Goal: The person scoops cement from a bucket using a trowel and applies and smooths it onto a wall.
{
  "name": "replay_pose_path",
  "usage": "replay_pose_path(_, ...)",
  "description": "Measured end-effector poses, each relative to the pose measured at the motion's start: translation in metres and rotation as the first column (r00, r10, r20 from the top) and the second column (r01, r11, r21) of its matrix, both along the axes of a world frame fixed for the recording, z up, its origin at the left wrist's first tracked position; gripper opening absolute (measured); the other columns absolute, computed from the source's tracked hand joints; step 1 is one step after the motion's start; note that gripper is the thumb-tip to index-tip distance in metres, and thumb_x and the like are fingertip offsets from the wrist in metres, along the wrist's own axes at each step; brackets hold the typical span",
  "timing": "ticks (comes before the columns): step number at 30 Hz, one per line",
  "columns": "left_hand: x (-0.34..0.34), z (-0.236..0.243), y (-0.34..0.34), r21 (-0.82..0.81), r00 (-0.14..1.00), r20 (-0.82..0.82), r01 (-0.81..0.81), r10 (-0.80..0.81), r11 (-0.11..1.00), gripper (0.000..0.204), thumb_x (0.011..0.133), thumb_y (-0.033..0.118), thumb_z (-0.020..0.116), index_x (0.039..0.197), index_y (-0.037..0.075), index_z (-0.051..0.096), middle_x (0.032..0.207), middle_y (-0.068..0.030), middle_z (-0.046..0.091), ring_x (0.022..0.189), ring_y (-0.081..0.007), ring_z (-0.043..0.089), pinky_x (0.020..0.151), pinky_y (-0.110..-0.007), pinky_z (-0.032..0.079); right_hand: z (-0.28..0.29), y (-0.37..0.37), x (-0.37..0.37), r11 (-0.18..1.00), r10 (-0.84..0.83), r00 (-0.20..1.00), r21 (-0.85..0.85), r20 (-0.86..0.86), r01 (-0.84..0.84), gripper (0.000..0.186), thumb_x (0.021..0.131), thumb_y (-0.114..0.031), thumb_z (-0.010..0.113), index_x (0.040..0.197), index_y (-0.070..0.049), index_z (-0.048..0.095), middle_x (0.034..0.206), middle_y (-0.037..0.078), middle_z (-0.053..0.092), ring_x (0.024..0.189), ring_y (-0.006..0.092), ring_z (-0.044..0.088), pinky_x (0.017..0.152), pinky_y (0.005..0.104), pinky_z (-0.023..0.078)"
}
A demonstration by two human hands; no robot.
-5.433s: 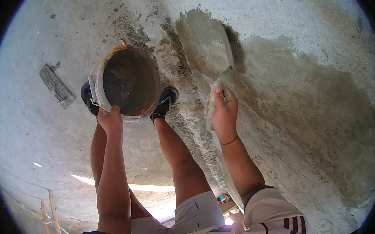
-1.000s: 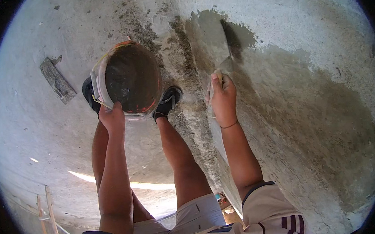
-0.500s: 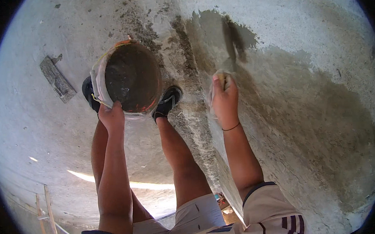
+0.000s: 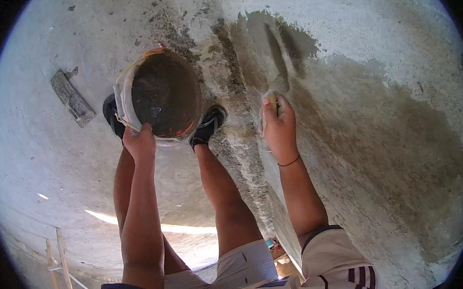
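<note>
My left hand (image 4: 139, 142) grips the near rim of a round bucket (image 4: 124, 106), its fingers closed over the edge. Dark grey, wet-looking stuff shows inside the bucket, and smears coat its pale wall and orange rim. To the right, my right hand (image 4: 281, 128) is closed round a pale, cement-smeared thing (image 4: 262, 122) with a yellowish top between thumb and fingers. Most of it is hidden by the hand, so its kind is unclear. It is close to the concrete wall (image 4: 346, 111), where a damp, darker grey patch (image 4: 259, 34) spreads above and right of the hand.
A grey, cement-crusted float-like board (image 4: 73, 98) lies on the concrete floor (image 4: 41, 151) at left. My feet in dark sandals (image 4: 208, 126) stand beside the bucket. Dark crumbs line the seam between floor and wall. A wooden ladder-like frame (image 4: 64, 266) stands at lower left.
My right hand has shifted very slightly down and right, and the dark streaks above it have moved left. My left hand still holds the bucket, almost unmoved.
</note>
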State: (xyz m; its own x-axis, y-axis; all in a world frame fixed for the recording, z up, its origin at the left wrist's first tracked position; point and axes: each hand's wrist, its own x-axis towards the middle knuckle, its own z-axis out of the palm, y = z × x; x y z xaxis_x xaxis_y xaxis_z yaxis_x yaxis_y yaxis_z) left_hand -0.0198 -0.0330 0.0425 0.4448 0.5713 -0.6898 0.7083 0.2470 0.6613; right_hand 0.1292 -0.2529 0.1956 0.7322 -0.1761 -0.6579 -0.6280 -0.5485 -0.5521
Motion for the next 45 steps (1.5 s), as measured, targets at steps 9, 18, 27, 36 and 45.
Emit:
replay_pose_path(9,-0.006,-0.008,0.001,-0.002,0.999,-0.013,-0.037,0.037,0.999,0.032,0.071,0.004,0.055,0.1,-0.006,0.06,0.093,-0.0096,0.066,0.085,-0.0177,0.061,0.08,-0.028,0.045,0.023,0.014,-0.008,0.982,-0.169,0.83,0.165,0.532,0.094,0.019,0.094,-0.022,0.05,0.099,-0.004,0.049,0.069,0.002,0.049,0.049,0.0079,0.045,0.044,0.0246,0.039)
replay_pose_path(18,0.003,-0.005,-0.002,0.044,0.998,-0.052,0.044,-0.041,0.998,0.03,0.071,0.005,0.056,0.099,-0.005,0.061,0.091,-0.01,0.067,0.084,-0.0181,0.062,0.078,-0.029,0.046,0.001,-0.008,0.003,1.0,-0.017,0.997,-0.009,0.072,0.018,0.023,0.094,-0.026,0.05,0.092,-0.004,0.051,0.066,0.003,0.05,0.048,0.0094,0.047,0.042,0.0257,0.039)
replay_pose_path(27,-0.002,-0.007,0.007,0.073,0.995,-0.089,0.046,-0.04,0.996,0.025,0.071,0.006,0.057,0.093,-0.004,0.063,0.087,-0.0112,0.067,0.082,-0.019,0.062,0.077,-0.031,0.047,0.0,0.014,-0.013,0.988,-0.149,0.921,0.095,0.359,0.122,0.022,0.093,-0.02,0.049,0.102,0.0,0.049,0.067,0.005,0.051,0.059,0.0094,0.048,0.05,0.0276,0.042)
replay_pose_path(36,0.016,0.009,0.004,0.045,0.995,0.068,0.066,-0.069,0.997,0.028,0.071,0.002,0.054,0.097,-0.005,0.062,0.089,-0.01,0.067,0.086,-0.0188,0.062,0.08,-0.029,0.046,-0.109,0.038,-0.031,0.495,0.845,0.497,-0.067,-0.198,-0.867,0.027,0.085,-0.023,0.052,0.098,0.001,0.055,0.085,0.021,0.063,0.082,0.0383,0.061,0.066,0.044,0.05)
replay_pose_path(45,0.008,0.002,0.005,-0.024,0.999,0.033,0.021,-0.02,0.999,0.028,0.071,0.003,0.053,0.097,-0.004,0.062,0.091,-0.0098,0.067,0.086,-0.0183,0.062,0.08,-0.028,0.045,-0.167,0.087,-0.06,0.243,0.902,0.265,-0.107,-0.342,-0.964,0.029,0.076,-0.014,0.055,0.097,0.006,0.056,0.091,0.022,0.065,0.082,0.035,0.066,0.074,0.0441,0.052)
